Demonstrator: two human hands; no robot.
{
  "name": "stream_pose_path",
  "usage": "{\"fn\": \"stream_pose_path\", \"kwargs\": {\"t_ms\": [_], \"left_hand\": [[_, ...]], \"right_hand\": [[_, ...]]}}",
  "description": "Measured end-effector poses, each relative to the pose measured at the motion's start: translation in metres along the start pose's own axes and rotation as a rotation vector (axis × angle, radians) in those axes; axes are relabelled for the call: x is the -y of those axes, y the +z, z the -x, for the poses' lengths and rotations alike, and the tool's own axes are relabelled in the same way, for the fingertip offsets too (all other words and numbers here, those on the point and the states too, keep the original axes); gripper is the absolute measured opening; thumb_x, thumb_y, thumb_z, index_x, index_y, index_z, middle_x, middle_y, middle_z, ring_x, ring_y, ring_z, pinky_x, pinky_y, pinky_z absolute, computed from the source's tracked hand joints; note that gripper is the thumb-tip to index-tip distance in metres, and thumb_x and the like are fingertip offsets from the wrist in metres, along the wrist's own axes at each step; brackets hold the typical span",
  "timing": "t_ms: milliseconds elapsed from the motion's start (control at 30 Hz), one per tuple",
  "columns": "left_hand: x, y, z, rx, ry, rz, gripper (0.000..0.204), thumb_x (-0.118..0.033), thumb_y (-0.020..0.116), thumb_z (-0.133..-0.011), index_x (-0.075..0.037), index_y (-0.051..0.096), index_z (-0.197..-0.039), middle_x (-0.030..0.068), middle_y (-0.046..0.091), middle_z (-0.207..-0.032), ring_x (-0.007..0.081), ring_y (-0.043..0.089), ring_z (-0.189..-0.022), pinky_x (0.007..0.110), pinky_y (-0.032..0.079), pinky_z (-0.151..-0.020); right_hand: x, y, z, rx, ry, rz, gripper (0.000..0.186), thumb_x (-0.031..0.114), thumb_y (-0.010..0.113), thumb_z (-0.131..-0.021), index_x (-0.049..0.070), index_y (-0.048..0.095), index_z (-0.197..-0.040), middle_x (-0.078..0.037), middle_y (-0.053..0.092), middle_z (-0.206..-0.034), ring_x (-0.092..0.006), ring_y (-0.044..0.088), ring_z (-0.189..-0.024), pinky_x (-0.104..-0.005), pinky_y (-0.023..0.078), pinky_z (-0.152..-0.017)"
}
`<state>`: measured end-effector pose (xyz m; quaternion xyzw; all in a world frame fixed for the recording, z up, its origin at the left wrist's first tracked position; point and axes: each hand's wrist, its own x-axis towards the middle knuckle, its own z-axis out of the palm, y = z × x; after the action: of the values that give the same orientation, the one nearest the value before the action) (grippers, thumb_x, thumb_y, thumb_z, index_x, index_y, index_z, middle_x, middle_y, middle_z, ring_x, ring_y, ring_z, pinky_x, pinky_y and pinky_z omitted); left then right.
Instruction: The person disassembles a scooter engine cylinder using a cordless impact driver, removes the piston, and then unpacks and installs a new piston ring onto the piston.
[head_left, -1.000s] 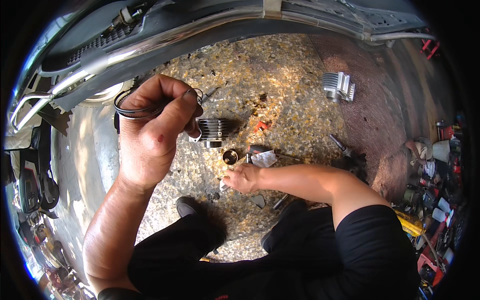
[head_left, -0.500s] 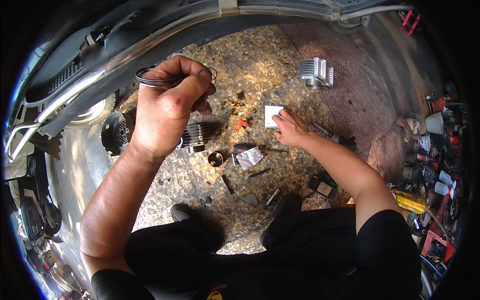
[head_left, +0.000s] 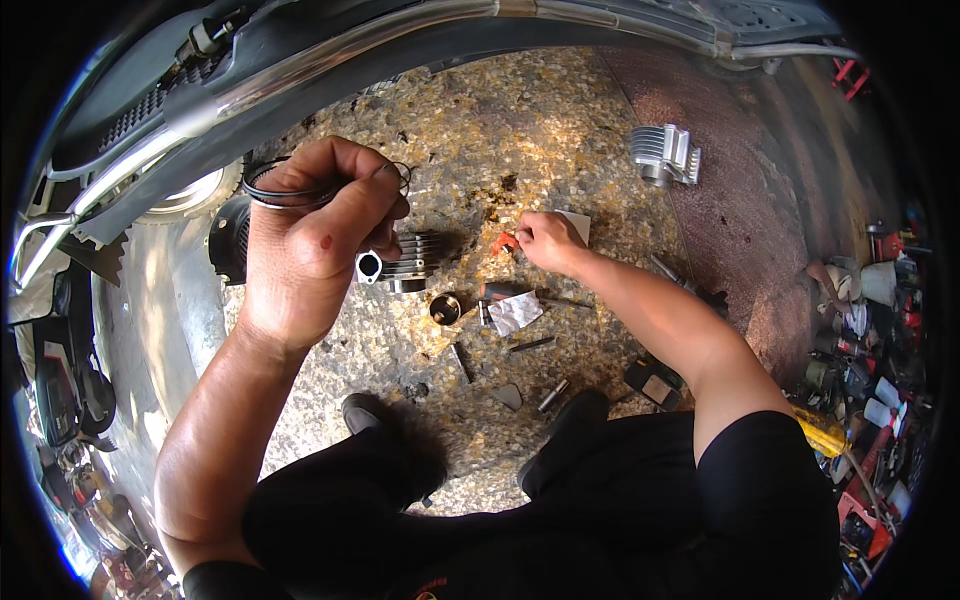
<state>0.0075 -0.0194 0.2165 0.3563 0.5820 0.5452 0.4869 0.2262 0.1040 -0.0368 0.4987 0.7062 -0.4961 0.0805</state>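
Piston rings [head_left: 290, 187], thin dark hoops, pinched lightly in raised left hand [head_left: 315, 235]; right hand [head_left: 545, 240] fingers close on small orange part [head_left: 505, 243] on floor [head_left: 560, 130]. Avoid bending rings.

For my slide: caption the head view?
Left hand holds thin rings above a finned cylinder; right hand reaches a small orange part.
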Motion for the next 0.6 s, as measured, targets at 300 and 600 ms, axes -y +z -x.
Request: {"fn": "stream_pose_path", "kwargs": {"t_ms": [300, 600], "left_hand": [[0.013, -0.024, 0.014, -0.03, 0.06, 0.045, 0.008, -0.006, 0.058, -0.091, 0.001, 0.06, -0.088, 0.0062, 0.061, -0.073, 0.0109, 0.058, -0.062, 0.026, 0.05, -0.057], [0.013, -0.012, -0.002, -0.006, 0.067, -0.011, 0.002, 0.002, 0.058, -0.085, 0.001, 0.056, -0.085, 0.0037, 0.06, -0.072, 0.0081, 0.054, -0.059, 0.025, 0.045, -0.05]], "right_hand": [[-0.023, 0.033, -0.026, -0.045, -0.163, 0.322, 0.017, 0.022, 0.066, -0.084, 0.005, 0.067, -0.088, -0.014, 0.068, -0.088, -0.0258, 0.066, -0.081, -0.041, 0.051, -0.071], [0.005, 0.029, -0.025, -0.163, -0.355, 0.39, 0.019, 0.012, 0.067, -0.076, 0.0, 0.053, -0.08, -0.019, 0.064, -0.078, -0.039, 0.064, -0.079, -0.046, 0.05, -0.068]]}}
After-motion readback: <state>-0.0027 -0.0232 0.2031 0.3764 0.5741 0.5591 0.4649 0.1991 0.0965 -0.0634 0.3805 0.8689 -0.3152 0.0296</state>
